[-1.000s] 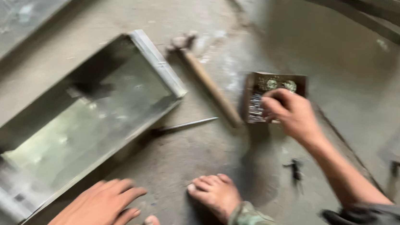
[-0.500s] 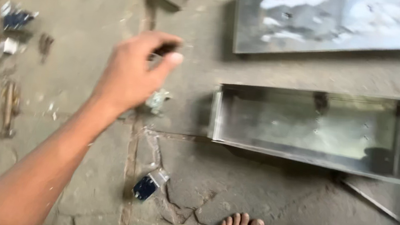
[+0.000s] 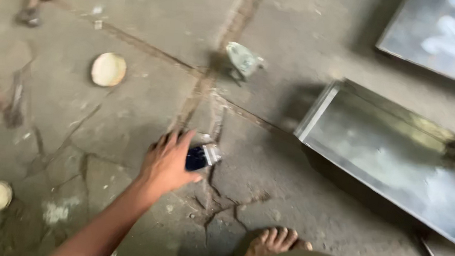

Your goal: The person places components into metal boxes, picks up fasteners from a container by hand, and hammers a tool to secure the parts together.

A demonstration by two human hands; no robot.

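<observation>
One left hand, fingers at dark packet

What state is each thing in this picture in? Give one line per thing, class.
Left hand: open, fingers spread over the dark blue packet.
Dark blue packet: lying on the floor, partly covered.
Metal tray: open side up, on the floor.
Concrete floor: cracked.
Bare foot: flat on the floor.
</observation>
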